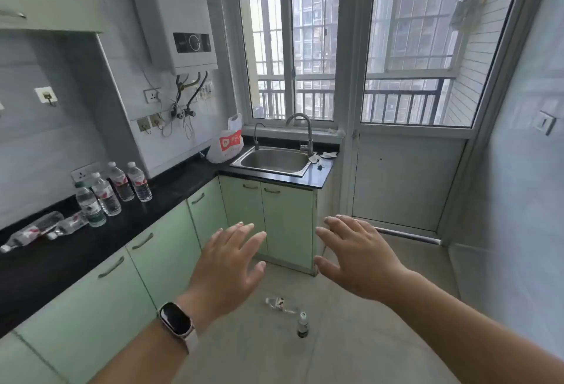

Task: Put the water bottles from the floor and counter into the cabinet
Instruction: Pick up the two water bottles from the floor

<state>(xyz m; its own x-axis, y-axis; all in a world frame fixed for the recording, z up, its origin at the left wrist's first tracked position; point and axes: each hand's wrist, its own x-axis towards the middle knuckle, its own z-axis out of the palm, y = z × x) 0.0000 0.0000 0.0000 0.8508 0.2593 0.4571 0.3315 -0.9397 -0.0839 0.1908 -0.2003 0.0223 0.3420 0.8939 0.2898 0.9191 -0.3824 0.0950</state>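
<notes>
My L grip (227, 264) and R grip (357, 257) both released, fingers spread, 4 upright bottles (105, 196) + 2 lying bottles (33, 231) on desk (171, 188) nr wall side, 2 floor bottles (302, 324) in open floor, cabinet doors (91, 307) closed.

A white plastic bag (227, 147) lies beside the steel sink (274, 160), below the window (290, 54).

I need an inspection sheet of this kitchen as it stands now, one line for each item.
surface: black counter, glossy; pale tiled floor.
job's things: four upright bottles and two lying bottles on the counter; one lying bottle and one small upright bottle on the floor; cabinet doors all shut.
clutter: plastic bag left of the sink; crumpled paper right of it.
grippers: left hand and right hand open, holding nothing.
cables: hoses and wires hang under the water heater.
surroundings: barred window, balcony door.
</notes>
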